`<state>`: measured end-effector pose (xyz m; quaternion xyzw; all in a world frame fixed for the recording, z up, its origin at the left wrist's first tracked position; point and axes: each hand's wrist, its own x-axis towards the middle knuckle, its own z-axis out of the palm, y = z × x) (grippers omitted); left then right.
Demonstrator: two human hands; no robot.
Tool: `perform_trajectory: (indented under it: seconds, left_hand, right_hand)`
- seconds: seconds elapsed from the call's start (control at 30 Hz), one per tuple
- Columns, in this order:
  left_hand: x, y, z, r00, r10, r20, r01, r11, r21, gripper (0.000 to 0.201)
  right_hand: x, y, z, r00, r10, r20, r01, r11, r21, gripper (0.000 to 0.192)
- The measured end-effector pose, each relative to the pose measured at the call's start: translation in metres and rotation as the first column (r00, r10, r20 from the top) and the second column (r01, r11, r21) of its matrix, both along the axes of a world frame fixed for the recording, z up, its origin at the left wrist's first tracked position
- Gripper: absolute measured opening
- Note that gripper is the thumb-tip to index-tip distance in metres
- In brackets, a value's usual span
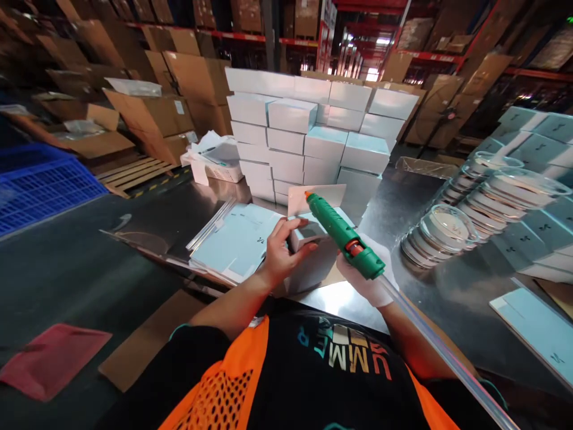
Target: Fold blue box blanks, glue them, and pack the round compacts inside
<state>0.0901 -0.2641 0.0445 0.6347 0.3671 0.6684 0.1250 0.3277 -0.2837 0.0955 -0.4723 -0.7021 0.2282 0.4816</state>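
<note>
On the near middle of the desk (447, 298), the left hand (280, 254) presses a pale box (313, 263), grip spread flat on its flap. The gloved right hand (364, 280) has its grip wrapped around a green glue gun (342, 235), nozzle above the raised flap. Hot glue could drip onto bare fingers, or the flap could spring open.

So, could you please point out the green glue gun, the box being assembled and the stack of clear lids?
green glue gun (342, 234), head view, mid-barrel.
box being assembled (313, 269), head view, front wall.
stack of clear lids (441, 230), head view, top lid.
</note>
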Motion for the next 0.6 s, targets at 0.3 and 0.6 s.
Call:
perform_trajectory:
  seconds: [0.3,0.6]
  left_hand:
    - [-0.012,-0.002,0.003,0.972,-0.084,0.220,0.125,0.976,-0.179,0.065]
    - [-0.012,0.008,-0.001,0.919,-0.154,0.364,0.260,0.929,-0.262,0.071]
  right_hand:
    - [0.030,0.032,-0.039,0.819,-0.206,-0.535,-0.029,0.917,-0.398,0.027]
    - [0.069,0.048,-0.095,0.949,-0.252,-0.190,0.140,0.877,-0.460,0.044]
